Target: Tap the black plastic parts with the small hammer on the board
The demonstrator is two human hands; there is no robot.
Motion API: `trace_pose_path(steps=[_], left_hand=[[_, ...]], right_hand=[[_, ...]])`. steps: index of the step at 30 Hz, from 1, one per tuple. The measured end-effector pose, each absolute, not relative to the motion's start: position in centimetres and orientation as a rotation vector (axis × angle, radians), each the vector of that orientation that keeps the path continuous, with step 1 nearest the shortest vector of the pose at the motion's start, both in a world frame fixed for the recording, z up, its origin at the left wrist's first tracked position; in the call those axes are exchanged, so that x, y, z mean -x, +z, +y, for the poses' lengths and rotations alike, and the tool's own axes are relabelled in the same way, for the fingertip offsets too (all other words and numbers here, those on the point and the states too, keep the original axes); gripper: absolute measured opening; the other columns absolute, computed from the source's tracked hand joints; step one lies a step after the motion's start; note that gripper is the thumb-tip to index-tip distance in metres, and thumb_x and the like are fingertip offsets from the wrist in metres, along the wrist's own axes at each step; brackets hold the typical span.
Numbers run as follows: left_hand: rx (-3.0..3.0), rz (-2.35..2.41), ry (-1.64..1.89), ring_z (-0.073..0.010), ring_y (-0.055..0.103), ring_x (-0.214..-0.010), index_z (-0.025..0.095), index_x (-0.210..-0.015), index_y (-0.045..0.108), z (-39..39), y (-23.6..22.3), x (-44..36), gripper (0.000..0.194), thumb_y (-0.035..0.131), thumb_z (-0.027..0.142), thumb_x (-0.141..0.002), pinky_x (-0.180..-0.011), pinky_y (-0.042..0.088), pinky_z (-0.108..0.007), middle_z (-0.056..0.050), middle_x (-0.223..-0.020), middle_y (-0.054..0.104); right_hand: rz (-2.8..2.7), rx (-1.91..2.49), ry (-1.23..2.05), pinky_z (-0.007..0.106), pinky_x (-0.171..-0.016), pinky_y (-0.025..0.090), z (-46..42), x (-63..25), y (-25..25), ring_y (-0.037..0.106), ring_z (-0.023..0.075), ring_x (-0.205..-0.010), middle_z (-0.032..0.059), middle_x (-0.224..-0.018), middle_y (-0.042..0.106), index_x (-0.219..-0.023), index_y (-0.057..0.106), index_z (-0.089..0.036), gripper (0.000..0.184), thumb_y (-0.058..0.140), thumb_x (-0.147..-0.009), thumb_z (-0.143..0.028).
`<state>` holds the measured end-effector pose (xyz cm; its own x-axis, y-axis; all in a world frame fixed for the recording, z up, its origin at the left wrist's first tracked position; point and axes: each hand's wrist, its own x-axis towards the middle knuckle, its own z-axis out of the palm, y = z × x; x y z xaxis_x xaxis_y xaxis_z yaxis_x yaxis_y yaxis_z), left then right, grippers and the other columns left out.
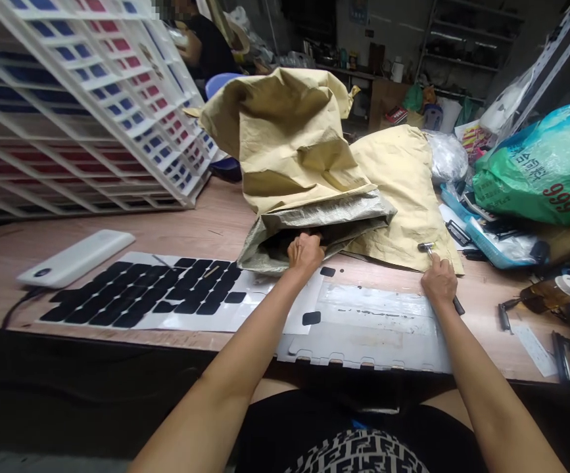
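Observation:
My left hand [307, 253] reaches into the mouth of a tan paper sack [299, 148] with a silvery woven lining. Its fingers are curled, and their tips and whatever they hold are hidden in the dark opening. A small hammer [458, 305] is gripped in my right hand [440, 282], its head up near the sack that lies flat behind. Left of the sack mouth, rows of black rounded pads [137, 289] lie on a white sheet [260, 299]. Loose black pads [311, 318] sit near a clear plastic mat [368, 351] before me.
A white plastic crate [186, 190] stands at the left, with a white device [77, 257] in front. Another tan sack [398, 197] lies behind my right hand. A green plastic bag [541, 177], a blue basket [492, 243] and a brown cup [544, 295] crowd the right. A person [210, 43] sits behind.

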<state>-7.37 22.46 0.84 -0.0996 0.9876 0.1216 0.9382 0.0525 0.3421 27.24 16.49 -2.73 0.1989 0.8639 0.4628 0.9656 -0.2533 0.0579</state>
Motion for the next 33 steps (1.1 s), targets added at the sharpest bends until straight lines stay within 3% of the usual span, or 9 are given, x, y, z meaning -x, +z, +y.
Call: trace_pose_path(steps=[3,7,17,23,29,33], left_hand=[[-2.238,1.801,0.765,-0.0278,0.055,-0.102,0.022,-0.110,0.073,18.2,0.7,4.6,0.027,0.065,0.037,-0.088,-0.086,0.044,-0.038,-0.010,-0.107,0.065],[-2.308,1.249,0.708,-0.0240,0.051,-0.095,0.023,-0.097,0.075,13.9,-0.4,-0.6,0.018,0.072,0.037,-0.084,-0.086,0.040,-0.038,-0.005,-0.093,0.066],[-2.124,1.083,0.708,-0.0226,0.051,-0.099,0.024,-0.095,0.075,14.6,-3.1,-1.6,0.020,0.076,0.035,-0.079,-0.088,0.041,-0.034,-0.003,-0.093,0.063],[-2.089,1.090,0.757,-0.0212,0.052,-0.096,0.022,-0.089,0.074,14.8,-2.9,-1.7,0.015,0.079,0.028,-0.076,-0.086,0.042,-0.032,-0.003,-0.090,0.065],[-2.045,1.138,0.744,-0.0224,0.054,-0.100,0.022,-0.088,0.073,15.1,-3.1,-1.8,0.018,0.080,0.028,-0.073,-0.087,0.042,-0.033,-0.002,-0.096,0.068],[-2.041,1.170,0.726,-0.0228,0.055,-0.100,0.022,-0.087,0.072,15.1,-3.2,-2.0,0.019,0.080,0.029,-0.072,-0.088,0.042,-0.034,-0.002,-0.096,0.068]], right_hand=[[-1.746,2.236,-0.601,0.034,-0.080,0.037,16.5,-27.2,-2.7,0.050,0.0255,-0.095,0.0122,-0.101,0.056,-0.134,0.055,-0.017,0.043,0.041,-0.094,-0.019],[-1.758,2.234,-0.596,0.034,-0.080,0.036,16.4,-27.3,-2.7,0.049,0.0255,-0.096,0.0121,-0.102,0.056,-0.135,0.054,-0.019,0.043,0.041,-0.094,-0.018],[-1.725,2.230,-0.519,0.034,-0.080,0.038,16.6,-27.3,-2.6,0.048,0.0253,-0.097,0.0126,-0.103,0.055,-0.137,0.054,-0.020,0.047,0.045,-0.091,-0.018],[-1.535,2.200,-0.068,0.032,-0.076,0.041,14.8,-25.9,0.3,0.054,0.0216,-0.090,0.0105,-0.104,0.063,-0.135,0.060,-0.021,0.049,0.044,-0.089,-0.016],[-1.649,1.775,0.548,0.028,-0.063,0.046,7.2,-22.1,1.3,0.053,0.0139,-0.062,0.0008,-0.084,0.066,-0.137,0.059,-0.022,0.050,0.052,-0.089,-0.035],[-1.702,1.657,0.572,0.031,-0.070,0.053,4.2,-20.0,1.3,0.061,0.0156,-0.072,0.0037,-0.096,0.071,-0.133,0.064,-0.024,0.045,0.051,-0.090,-0.032]])
